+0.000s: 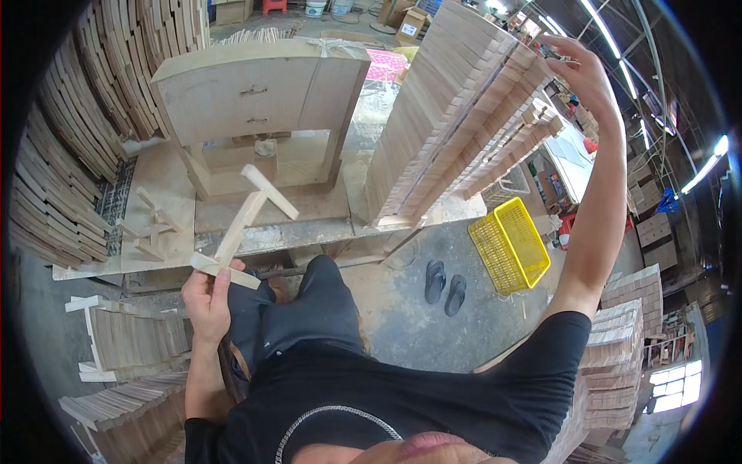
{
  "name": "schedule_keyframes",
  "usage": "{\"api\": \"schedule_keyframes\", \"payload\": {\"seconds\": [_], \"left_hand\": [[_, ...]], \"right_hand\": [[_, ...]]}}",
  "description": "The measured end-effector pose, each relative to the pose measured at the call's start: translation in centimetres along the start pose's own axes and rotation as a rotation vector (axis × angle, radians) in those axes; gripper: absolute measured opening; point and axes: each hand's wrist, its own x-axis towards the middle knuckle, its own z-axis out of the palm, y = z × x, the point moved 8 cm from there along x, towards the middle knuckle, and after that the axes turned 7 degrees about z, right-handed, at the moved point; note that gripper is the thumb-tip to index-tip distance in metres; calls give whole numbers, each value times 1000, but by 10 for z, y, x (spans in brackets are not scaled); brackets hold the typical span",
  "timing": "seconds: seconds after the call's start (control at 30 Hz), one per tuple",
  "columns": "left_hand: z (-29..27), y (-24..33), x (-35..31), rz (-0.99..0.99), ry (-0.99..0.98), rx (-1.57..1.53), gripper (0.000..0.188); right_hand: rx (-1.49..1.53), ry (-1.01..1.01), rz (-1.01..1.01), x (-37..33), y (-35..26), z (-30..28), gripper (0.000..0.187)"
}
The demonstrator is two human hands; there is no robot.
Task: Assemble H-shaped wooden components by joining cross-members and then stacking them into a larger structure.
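My left hand [209, 305] is closed around one end of an I-shaped wooden frame [240, 228], a bar with a short crosspiece at each end, tilted up over the bench edge. My right hand [581, 71] is raised at the upper right, fingers apart and curved, beside the top of a tall stack of wooden pieces [444, 100]. Whether its fingertips touch the stack I cannot tell. Another small wooden frame [154, 226] lies on the bench at the left. Behind the held frame stands a pale wooden cabinet [255, 89] with two small handles.
The worn bench [278, 237] runs across in front of my knees. Piled wooden strips [66, 155] line the left side. A yellow plastic basket [510, 246] and dark slippers [445, 286] are on the floor. More wooden stacks stand at the lower left [139, 336] and lower right [610, 356].
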Motion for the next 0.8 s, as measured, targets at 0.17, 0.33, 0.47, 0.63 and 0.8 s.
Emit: {"api": "schedule_keyframes", "payload": {"seconds": [0.17,0.33,0.47,0.63,0.8], "left_hand": [[29,5,11,-22,-43,-56,20],[11,14,19,-10,11,-36,20],[-16,22,27,40,174,-19,23],[-60,59,43,321,482,10,28],[-66,78,34,431,457,90,30]], "right_hand": [[-26,-246,10,26,-3,27,38],[155,-138,60,20,-4,10,32],[189,213,134,-6,-24,-52,34],[318,775,15,-163,-62,-134,35],[161,765,-82,-341,-60,-50,17]]}}
